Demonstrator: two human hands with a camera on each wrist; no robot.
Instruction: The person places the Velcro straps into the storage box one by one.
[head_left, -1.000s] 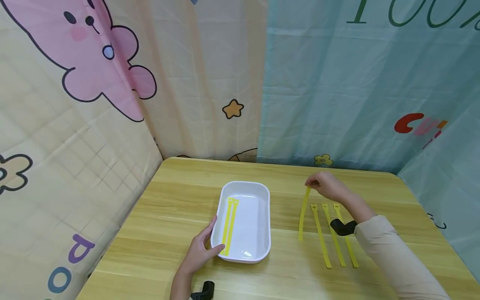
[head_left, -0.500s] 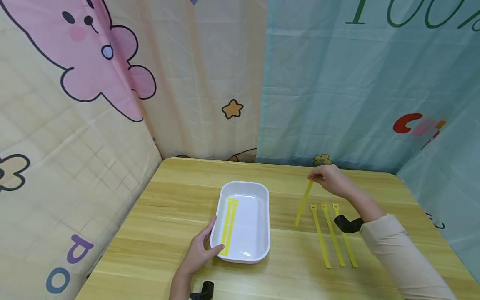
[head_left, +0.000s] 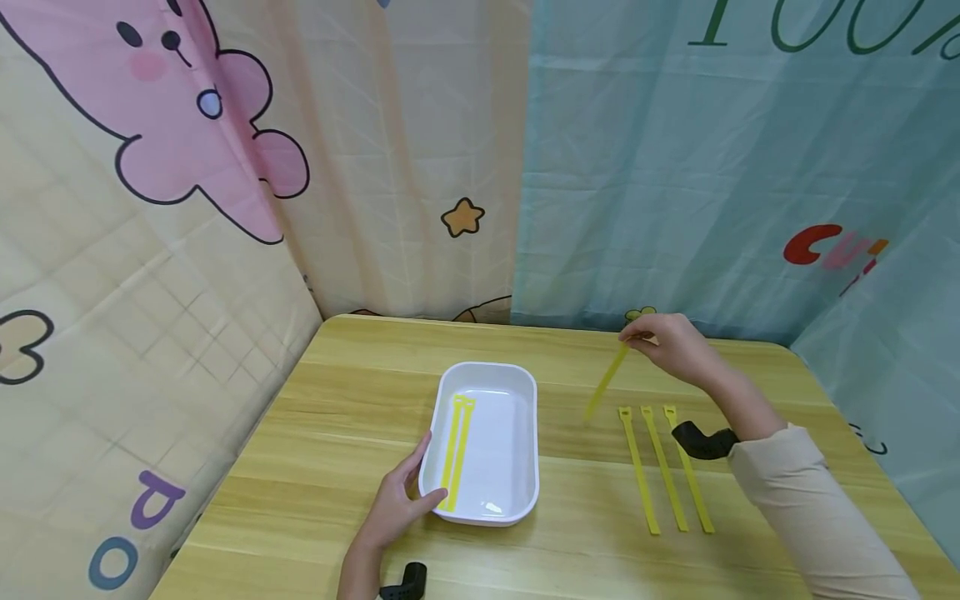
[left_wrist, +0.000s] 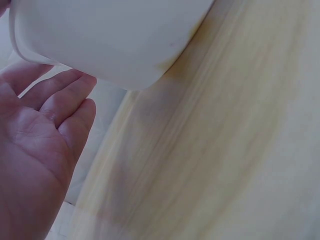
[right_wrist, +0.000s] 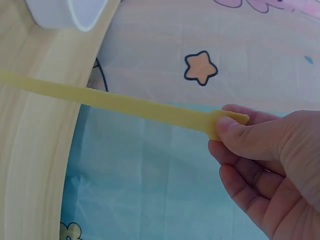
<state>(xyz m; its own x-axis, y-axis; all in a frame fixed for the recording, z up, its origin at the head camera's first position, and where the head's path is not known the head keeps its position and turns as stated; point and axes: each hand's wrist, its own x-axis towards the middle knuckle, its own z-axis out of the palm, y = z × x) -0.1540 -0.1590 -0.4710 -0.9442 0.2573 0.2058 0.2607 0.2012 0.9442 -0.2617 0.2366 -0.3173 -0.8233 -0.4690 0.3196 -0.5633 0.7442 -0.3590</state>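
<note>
Between thumb and fingers my right hand point(head_left: 675, 346) pinches the slotted head end of a yellow hook-and-loop cable tie point(right_wrist: 145, 110). The tie slants down to the left above the table, its lower part blurred in the head view. My left hand point(head_left: 397, 504) holds the white plastic tray point(head_left: 517, 508) at its near-left corner, thumb over the rim and fingers against the outer wall. Two more yellow cable ties point(head_left: 459, 454) lie side by side along the tray's left inside. In the left wrist view the fingers point(left_wrist: 65, 97) touch the tray's outside.
Several yellow cable ties point(head_left: 663, 467) lie in a row on the wooden table point(head_left: 585, 533), right of the tray and below the right forearm. Printed curtains point(head_left: 660, 208) hang behind the table's far edge. A black wrist mount point(head_left: 705, 440) sits on the right wrist.
My right hand has risen and moved slightly away toward the table's far edge, lifting the cable tie, whose free end swings left and up. The left hand and tray stay put.
</note>
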